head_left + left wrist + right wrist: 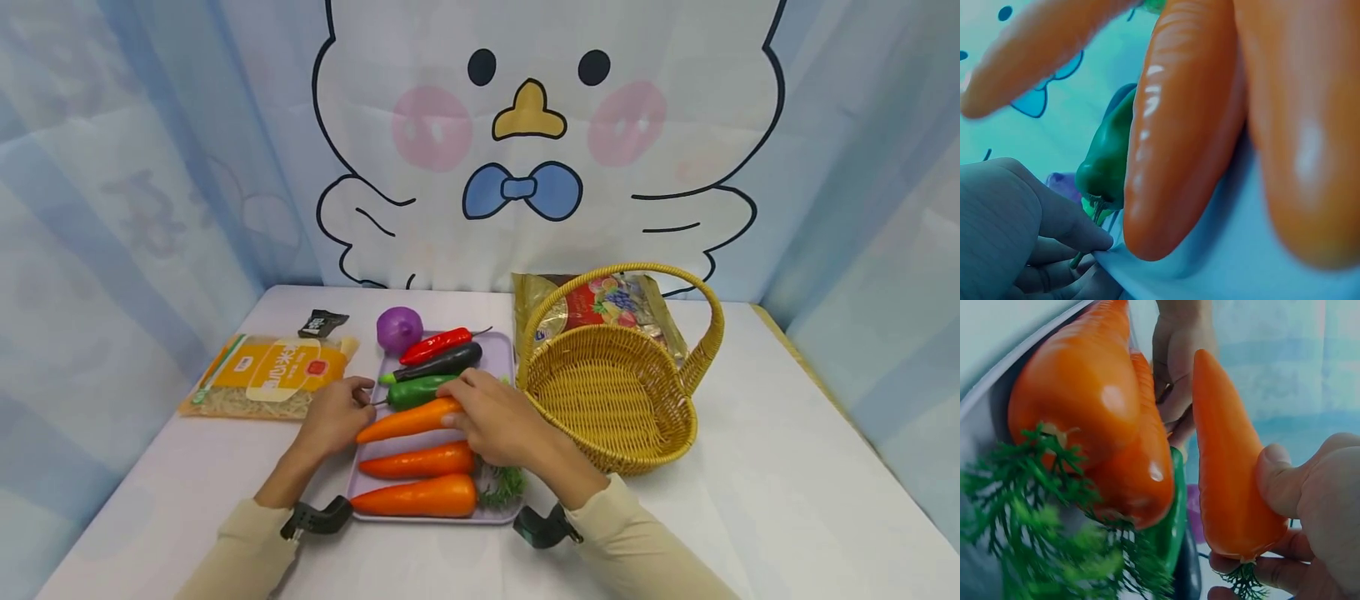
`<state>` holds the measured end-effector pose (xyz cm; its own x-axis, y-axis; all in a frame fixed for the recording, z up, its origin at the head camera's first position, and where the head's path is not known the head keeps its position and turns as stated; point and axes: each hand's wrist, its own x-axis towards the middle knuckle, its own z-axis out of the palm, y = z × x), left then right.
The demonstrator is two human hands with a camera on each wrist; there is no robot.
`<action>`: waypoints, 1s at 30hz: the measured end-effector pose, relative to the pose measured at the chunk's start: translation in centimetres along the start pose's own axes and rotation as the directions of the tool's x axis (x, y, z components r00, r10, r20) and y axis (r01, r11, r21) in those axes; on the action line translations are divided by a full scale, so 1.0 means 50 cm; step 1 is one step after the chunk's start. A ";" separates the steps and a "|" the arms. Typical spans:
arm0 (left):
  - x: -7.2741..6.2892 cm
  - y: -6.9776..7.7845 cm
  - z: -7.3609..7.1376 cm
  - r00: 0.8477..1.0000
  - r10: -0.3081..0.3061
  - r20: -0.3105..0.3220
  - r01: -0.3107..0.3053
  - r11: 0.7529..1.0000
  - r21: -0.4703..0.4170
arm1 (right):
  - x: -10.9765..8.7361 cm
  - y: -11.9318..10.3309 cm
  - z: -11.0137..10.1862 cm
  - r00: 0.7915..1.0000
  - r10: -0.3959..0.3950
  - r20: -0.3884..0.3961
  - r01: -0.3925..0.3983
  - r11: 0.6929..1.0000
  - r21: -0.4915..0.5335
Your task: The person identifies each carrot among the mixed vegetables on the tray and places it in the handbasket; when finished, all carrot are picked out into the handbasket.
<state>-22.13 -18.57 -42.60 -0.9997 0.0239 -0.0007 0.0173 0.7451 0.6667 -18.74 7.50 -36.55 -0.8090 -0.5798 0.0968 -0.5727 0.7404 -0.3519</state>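
Observation:
My right hand (501, 421) grips the thick end of a carrot (1229, 469), raised over the lilac tray (495, 354); its green top hangs by my fingers in the right wrist view. My left hand (335, 414) pinches the tray's left rim, its fingertips right beside the stem of a green pepper (1107, 156). Two more carrots, the middle one (420, 461) and the nearest one (420, 497), lie side by side on the tray, with leafy tops to the right. Beyond the green pepper lie a dark eggplant (442, 362) and a red chili pepper (442, 343).
A purple onion (399, 330) sits at the tray's far left corner. Right of the tray stands a wicker basket (600, 392) with a tall handle. Behind it lies a gold bag (600, 304). To the left are an orange-and-clear food package (270, 375) and a small black packet (322, 323).

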 end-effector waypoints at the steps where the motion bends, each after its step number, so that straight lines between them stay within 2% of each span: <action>1: 0.000 0.000 0.000 1.000 -0.002 0.000 0.002 1.000 -0.001 | -0.002 -0.001 -0.004 1.000 -0.002 0.000 0.002 1.000 -0.003; 14: -0.003 0.002 0.001 1.000 0.004 -0.015 -0.004 1.000 0.008 | -0.026 -0.008 -0.060 1.000 0.026 0.013 -0.025 0.999 -0.031; 30: -0.001 0.002 0.008 1.000 0.008 -0.012 -0.008 0.999 0.031 | -0.065 0.010 -0.115 0.999 -0.017 -0.038 0.014 0.998 -0.066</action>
<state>-22.10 -18.26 -42.83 -0.9997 0.0220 0.0139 0.0258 0.7652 0.6433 -17.14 11.71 -31.70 -0.8037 -0.5788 0.1381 -0.5917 0.7529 -0.2882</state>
